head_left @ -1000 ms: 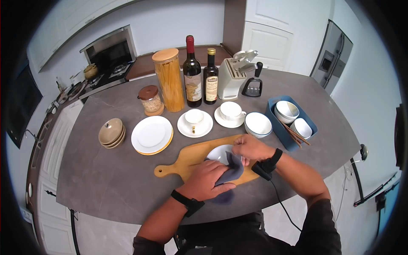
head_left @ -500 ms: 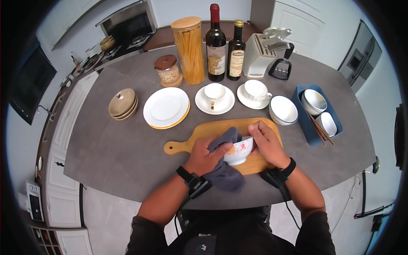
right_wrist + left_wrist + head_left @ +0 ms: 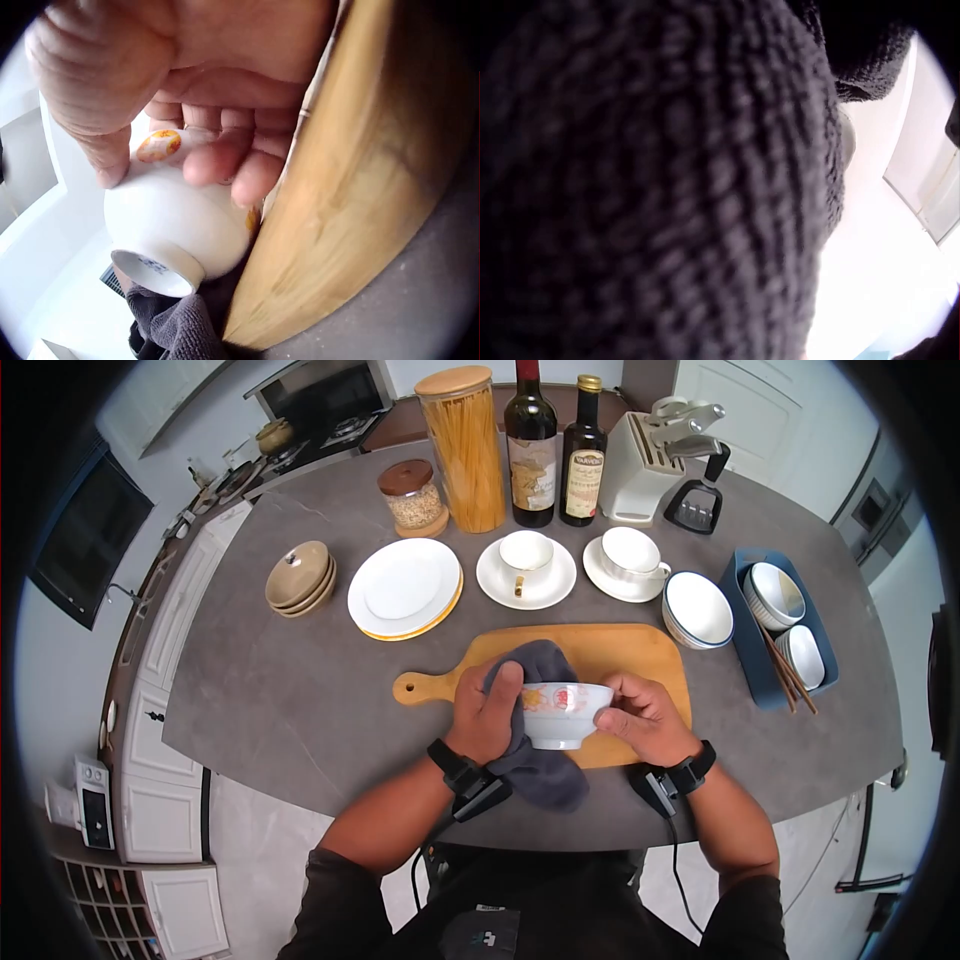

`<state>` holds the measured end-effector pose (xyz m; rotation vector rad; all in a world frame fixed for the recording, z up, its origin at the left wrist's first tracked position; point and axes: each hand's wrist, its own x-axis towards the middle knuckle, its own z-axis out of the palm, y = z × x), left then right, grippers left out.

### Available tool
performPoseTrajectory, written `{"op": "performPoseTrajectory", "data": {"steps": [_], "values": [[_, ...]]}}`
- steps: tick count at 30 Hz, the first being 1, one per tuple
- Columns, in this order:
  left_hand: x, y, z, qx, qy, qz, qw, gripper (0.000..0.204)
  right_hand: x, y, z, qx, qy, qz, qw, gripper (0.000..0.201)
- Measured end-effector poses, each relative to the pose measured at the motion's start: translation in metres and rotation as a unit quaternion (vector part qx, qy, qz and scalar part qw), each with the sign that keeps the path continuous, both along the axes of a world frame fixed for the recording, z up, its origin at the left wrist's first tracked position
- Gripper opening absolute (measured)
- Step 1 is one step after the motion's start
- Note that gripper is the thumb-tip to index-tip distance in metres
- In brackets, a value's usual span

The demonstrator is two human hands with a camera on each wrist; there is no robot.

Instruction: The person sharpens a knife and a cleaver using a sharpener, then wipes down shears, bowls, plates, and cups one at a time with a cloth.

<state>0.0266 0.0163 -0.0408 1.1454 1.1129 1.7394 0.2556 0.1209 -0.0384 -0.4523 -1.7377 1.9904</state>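
In the head view a white bowl (image 3: 566, 726) with red and orange patterns is held upright above the front part of the wooden cutting board (image 3: 620, 650). My right hand (image 3: 648, 718) pinches its right rim, thumb on the outer wall. The right wrist view shows the foot of the bowl (image 3: 180, 217) and the curled fingers. On the other side my left hand (image 3: 485, 710) grips a dark grey towel (image 3: 545, 775) against the bowl, its thumb upright over the cloth. The towel drapes below the bowl and fills most of the left wrist view.
Behind the board stand two cups on saucers (image 3: 527, 590), stacked white plates (image 3: 405, 588) and brown bowls (image 3: 300, 575). At right are stacked bowls (image 3: 698, 610) and a blue bin (image 3: 760, 680) with bowls and chopsticks. A pasta jar (image 3: 462, 450), bottles (image 3: 533, 455) and knife block (image 3: 640, 470) stand farther back.
The bowl has turned from its inside facing up towards me to level, its patterned side showing. The towel came up round its left side. My right hand shifted its grip along the rim.
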Motion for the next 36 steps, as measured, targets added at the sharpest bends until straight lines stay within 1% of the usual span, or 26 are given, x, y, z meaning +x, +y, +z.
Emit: {"op": "performPoseTrajectory", "data": {"steps": [1, 2, 4, 5, 6, 7, 8, 9, 10, 11, 14, 17, 19, 20, 22, 23, 25, 26, 27, 28, 29, 31, 32, 33, 35, 36], "values": [[-0.002, 0.0, -0.003, 0.031, 0.057, -0.016, 0.998, 0.059, -0.001, -0.002, 0.002, -0.004, -0.001, -0.002, 1.0, 0.019], [-0.003, -0.003, -0.005, 0.027, 0.055, -0.018, 0.998, 0.059, -0.002, -0.004, 0.007, 0.016, -0.003, -0.013, 1.0, 0.018], [-0.003, -0.01, 0.011, 0.025, 0.205, 0.02, 0.978, 0.057, -0.004, -0.014, 0.017, 0.034, -0.006, -0.023, 0.999, 0.018], [-0.001, -0.011, 0.015, 0.022, 0.204, 0.02, 0.978, 0.057, -0.006, -0.02, 0.023, 0.101, -0.035, -0.047, 0.993, 0.021], [0.002, -0.009, 0.019, 0.065, 0.268, 0.057, 0.959, 0.048, -0.009, -0.025, 0.028, 0.168, -0.062, -0.071, 0.981, 0.024], [0.004, -0.008, 0.023, 0.107, 0.33, 0.095, 0.933, 0.041, -0.013, -0.029, 0.031, 0.167, -0.062, -0.07, 0.982, 0.024], [0.007, -0.006, 0.028, 0.105, 0.331, 0.095, 0.933, 0.041, -0.017, -0.032, 0.033, 0.316, -0.055, -0.111, 0.941, 0.027], [0.01, -0.005, 0.032, 0.142, 0.387, 0.111, 0.905, 0.038, -0.021, -0.037, 0.035, 0.457, -0.048, -0.149, 0.876, 0.031], [0.013, -0.006, 0.035, 0.177, 0.44, 0.125, 0.871, 0.035, -0.026, -0.044, 0.036, 0.45, -0.057, -0.174, 0.874, 0.037], [0.014, -0.007, 0.036, 0.175, 0.439, 0.125, 0.872, 0.035, -0.027, -0.046, 0.037, 0.449, -0.058, -0.172, 0.875, 0.037], [0.014, -0.01, 0.035, 0.163, 0.448, 0.129, 0.869, 0.031, -0.029, -0.046, 0.036, 0.48, -0.053, -0.18, 0.857, 0.036], [0.011, -0.008, 0.032, 0.159, 0.423, 0.137, 0.882, 0.032, -0.029, -0.042, 0.03, 0.485, -0.061, -0.186, 0.852, 0.036], [0.011, -0.007, 0.032, 0.133, 0.347, 0.122, 0.921, 0.033, -0.03, -0.04, 0.029, 0.422, -0.036, -0.184, 0.887, 0.034], [0.01, -0.007, 0.031, 0.133, 0.346, 0.121, 0.921, 0.033, -0.028, -0.039, 0.028, 0.422, -0.036, -0.184, 0.887, 0.034], [0.006, -0.008, 0.029, 0.054, 0.242, 0.08, 0.965, 0.038, -0.023, -0.038, 0.026, 0.324, -0.056, -0.162, 0.93, 0.031], [0.004, -0.007, 0.023, 0.053, 0.242, 0.081, 0.965, 0.038, -0.022, -0.038, 0.024, 0.323, -0.056, -0.161, 0.931, 0.031], [0.0, -0.002, 0.012, 0.048, 0.151, 0.059, 0.986, 0.043, -0.019, -0.036, 0.017, 0.14, -0.032, -0.132, 0.981, 0.028], [0.001, -0.001, 0.008, 0.048, 0.151, 0.059, 0.986, 0.043, -0.018, -0.034, 0.015, 0.14, -0.032, -0.133, 0.981, 0.028], [0.003, 0.001, 0.008, 0.04, 0.065, 0.041, 0.996, 0.045, -0.016, -0.031, 0.013, 0.109, -0.028, -0.119, 0.987, 0.026], [0.005, 0.002, 0.008, 0.032, -0.021, 0.022, 0.999, 0.049, -0.015, -0.028, 0.011, 0.078, -0.023, -0.105, 0.991, 0.025], [0.003, 0.002, 0.01, 0.031, -0.021, 0.022, 0.999, 0.049, -0.016, -0.025, 0.008, 0.077, -0.023, -0.105, 0.991, 0.025], [-0.005, 0.005, 0.013, -0.065, -0.051, 0.003, 0.997, 0.062, -0.016, -0.018, -0.002, 0.043, 0.003, -0.089, 0.995, 0.03], [-0.006, 0.009, 0.009, -0.059, -0.113, -0.031, 0.991, 0.064, -0.014, -0.014, -0.009, 0.043, 0.002, -0.09, 0.995, 0.03], [-0.009, 0.012, 0.002, -0.059, -0.114, -0.032, 0.991, 0.064, -0.013, -0.011, -0.014, 0.021, 0.014, -0.086, 0.996, 0.031], [-0.015, 0.015, -0.009, -0.066, -0.188, -0.044, 0.979, 0.061, -0.01, -0.01, -0.016, -0.002, 0.027, -0.083, 0.996, 0.033], [-0.014, 0.012, 0.0, -0.089, -0.256, -0.045, 0.962, 0.058, -0.008, -0.013, -0.011, -0.06, 0.04, -0.071, 0.995, 0.035]]}}
